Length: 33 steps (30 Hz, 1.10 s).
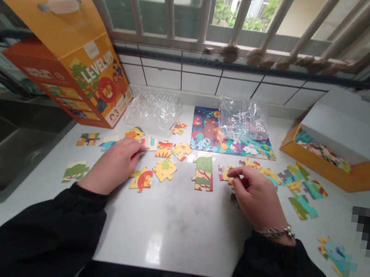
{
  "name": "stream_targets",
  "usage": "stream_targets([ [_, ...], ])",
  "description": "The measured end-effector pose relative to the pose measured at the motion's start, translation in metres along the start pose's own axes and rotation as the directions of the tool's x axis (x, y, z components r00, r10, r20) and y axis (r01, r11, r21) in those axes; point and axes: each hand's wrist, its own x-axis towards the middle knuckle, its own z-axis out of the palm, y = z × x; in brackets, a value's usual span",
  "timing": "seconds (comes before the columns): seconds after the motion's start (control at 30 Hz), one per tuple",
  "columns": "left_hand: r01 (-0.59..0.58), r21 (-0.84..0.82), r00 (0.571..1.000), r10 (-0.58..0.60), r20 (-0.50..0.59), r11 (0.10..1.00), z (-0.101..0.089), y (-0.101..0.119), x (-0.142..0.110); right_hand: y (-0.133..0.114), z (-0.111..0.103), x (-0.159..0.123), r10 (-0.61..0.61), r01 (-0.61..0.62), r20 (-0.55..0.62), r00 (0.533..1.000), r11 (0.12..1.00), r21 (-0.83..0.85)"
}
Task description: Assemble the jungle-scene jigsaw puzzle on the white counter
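Orange box [71, 104], 10 o'clock: all readable text is here. Raised flap [53, 26], 10 o'clock, white caps, two lines: "LEVEL UP" over "PUZZLE", soft, any punctuation unclear. Front panel [102, 74], between 9 and 10 o'clock: big slanted white "LEVEL UP!", sharpest of the lot. Same panel, its 5 o'clock corner: white number, looks like "03", small print next to it too blurred. White tag [91, 49] at panel's 11 o'clock, print too small. Side panel [42, 76], 9 o'clock: small pale "LEVEL UP", second line blurred, round mark beside it illegible.
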Motion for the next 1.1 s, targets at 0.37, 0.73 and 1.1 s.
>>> stream_targets([
  [0.37,0.239,-0.006,0.958,-0.237,-0.16,0.971,-0.003,-0.013,-0.004,0.0,-0.001,0.0,-0.002,0.002,-0.006,1.0,1.0,-0.005],
  [0.73,0.275,-0.1,0.942,-0.289,-0.172,0.956,-0.002,-0.017,-0.004,-0.001,-0.001,0.0,-0.003,0.003,-0.011,1.0,1.0,-0.012],
  [1.1,0.18,-0.116,0.982,-0.186,-0.046,0.977,-0.009,0.001,-0.003,0.004,-0.014,-0.002,0.021,-0.025,-0.057,0.998,0.997,-0.073],
])
